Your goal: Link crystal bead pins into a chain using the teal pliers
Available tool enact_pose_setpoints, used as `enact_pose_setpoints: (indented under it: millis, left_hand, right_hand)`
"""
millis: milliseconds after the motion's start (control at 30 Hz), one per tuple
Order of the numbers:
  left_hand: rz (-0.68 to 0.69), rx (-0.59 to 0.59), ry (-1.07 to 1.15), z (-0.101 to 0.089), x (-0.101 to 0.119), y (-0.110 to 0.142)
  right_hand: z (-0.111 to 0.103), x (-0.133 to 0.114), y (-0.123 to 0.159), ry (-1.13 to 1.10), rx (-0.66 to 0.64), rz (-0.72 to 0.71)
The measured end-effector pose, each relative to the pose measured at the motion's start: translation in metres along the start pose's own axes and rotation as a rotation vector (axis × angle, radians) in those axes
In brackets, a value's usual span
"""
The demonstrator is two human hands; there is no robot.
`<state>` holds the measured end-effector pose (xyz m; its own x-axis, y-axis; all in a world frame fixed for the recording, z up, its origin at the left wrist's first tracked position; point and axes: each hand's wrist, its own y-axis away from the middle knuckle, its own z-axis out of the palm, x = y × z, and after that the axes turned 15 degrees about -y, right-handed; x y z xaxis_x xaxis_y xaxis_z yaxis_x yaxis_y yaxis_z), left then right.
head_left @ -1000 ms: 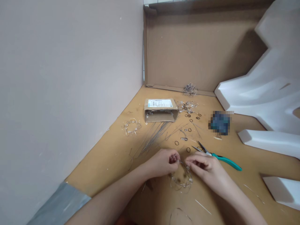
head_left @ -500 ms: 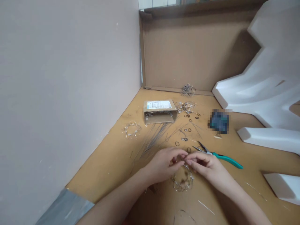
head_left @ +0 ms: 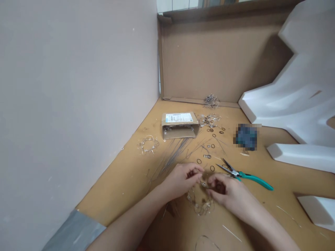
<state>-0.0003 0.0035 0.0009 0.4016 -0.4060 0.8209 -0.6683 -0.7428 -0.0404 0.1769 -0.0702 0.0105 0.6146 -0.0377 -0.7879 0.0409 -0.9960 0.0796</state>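
Note:
Between my hands hangs a beaded wire ring (head_left: 199, 207), thin silvery wire with clear beads. My left hand (head_left: 184, 179) pinches it at the upper left of the loop, fingertips closed on the wire. Fingers curled, my right hand (head_left: 226, 191) grips the loop's upper right side; a clear bead shows in the gap between the two hands. Just beyond my right hand lie needle-nose pliers (head_left: 246, 176) with teal handles, jaws apart. Several small dark rings (head_left: 212, 168) are scattered past my fingertips. A bundle of straight wires (head_left: 178, 151) lies beyond my left hand.
A small open cardboard box (head_left: 180, 129) holds clear beads. Another wire ring (head_left: 148, 144) lies near the pale wall (head_left: 78, 87). Tangled wire pieces (head_left: 209, 120) are heaped beside the box. White foam blocks (head_left: 295, 157) line the right side, near a pixelated dark object (head_left: 246, 137).
My fingertips came together at the top of the wire ring, then moved apart again, uncovering a bead between them. The ring swung slightly left. The camera view shifted a little.

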Motion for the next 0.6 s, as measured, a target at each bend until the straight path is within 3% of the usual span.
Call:
enact_pose_setpoints:
  millis: [233,400,600]
  left_hand:
    - [0.009,-0.009,-0.1,-0.0013,0.0031,0.0012]
    - [0.066,0.003,-0.107,-0.0015,0.0052,0.0014]
    - [0.076,0.02,-0.241,0.0034,0.0027,0.0019]
  right_hand:
    - [0.0075,0.0045,0.003,0.001,-0.097,0.022]
    - [0.0084,0.0002,0.0013,0.06,-0.019,-0.067]
    - [0.0088,-0.0051,0.0004,0.035,0.034,-0.062]
